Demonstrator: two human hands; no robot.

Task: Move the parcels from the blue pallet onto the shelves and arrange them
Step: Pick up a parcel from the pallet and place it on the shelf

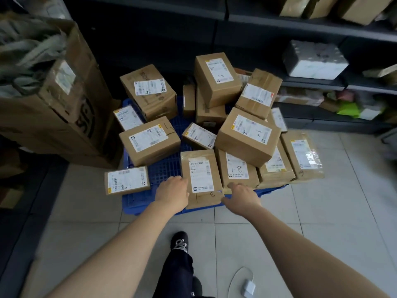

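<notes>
Pallet: a blue pallet (pixel 163 168) is seen on the tiled floor (pixel 322 222), its slatted top partly bare near the middle and front left.
Parcels: a heap of brown cardboard parcels with white labels is piled on the pallet, several stacked two high at the back and right.
Front parcel: a long parcel (pixel 200 179) marked "1 8" is laid at the front edge of the pallet, just beside a second parcel (pixel 238 171) marked "1-8".
Left hand: the left hand (pixel 171 193) is pressed against the left side of the front parcel, fingers hidden behind the palm; whether they are curled under it cannot be told.
Right hand: the right hand (pixel 241 197) is spread at the front parcel's near right corner, fingers apart, seemingly touching both that parcel and its neighbour; nothing is gripped yet.
Shelves: dark shelves (pixel 311 29) are set behind the pallet, with a few parcels and a white foam box (pixel 313 59) already on them.
Left side: a large open carton (pixel 64 104) stuffed with grey bags is stood beside the pallet.
Floor: a white charger (pixel 249 287) with its cable is laid near the person's dark shoe (pixel 179 241).
</notes>
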